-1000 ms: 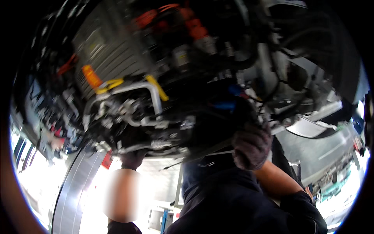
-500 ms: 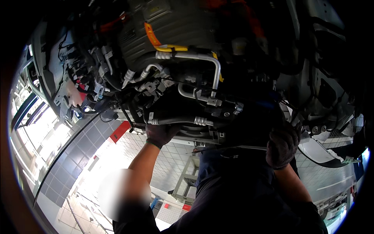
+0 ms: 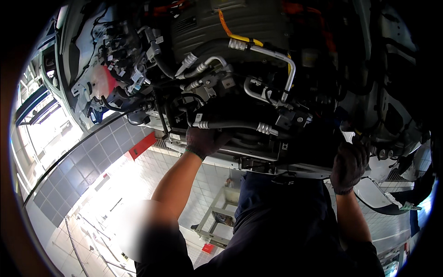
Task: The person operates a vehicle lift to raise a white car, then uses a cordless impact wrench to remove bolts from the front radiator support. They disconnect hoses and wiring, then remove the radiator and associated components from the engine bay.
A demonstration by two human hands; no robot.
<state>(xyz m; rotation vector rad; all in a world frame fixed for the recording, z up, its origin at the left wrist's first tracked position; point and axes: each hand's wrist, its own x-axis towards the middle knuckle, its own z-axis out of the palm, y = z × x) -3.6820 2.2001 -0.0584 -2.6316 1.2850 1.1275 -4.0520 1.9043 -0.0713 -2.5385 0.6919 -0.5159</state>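
Note:
Both my hands wear dark knitted gloves. My left hand (image 3: 205, 141) is closed over the left part of the black radiator assembly (image 3: 249, 143) at the front of the vehicle. Its fingers reach in just under the end of a black hose (image 3: 235, 124) with crimped metal ends. My right hand (image 3: 350, 168) is wrapped round the right end of the same assembly; its fingertips are lost in shadow. A pale metal front edge (image 3: 300, 171) runs between my hands, close to my body.
Bent silver pipes (image 3: 277, 53) and an orange and yellow cable (image 3: 235, 34) lie beyond. A reservoir with pink contents (image 3: 102, 82) sits at the left. A loose black trim piece (image 3: 392, 207) hangs at the right. A metal stand (image 3: 217, 212) is on the tiled floor.
The view has shifted, so the engine bay appears farther right and higher. Both hands keep their places on the radiator assembly, and more of its front edge shows now.

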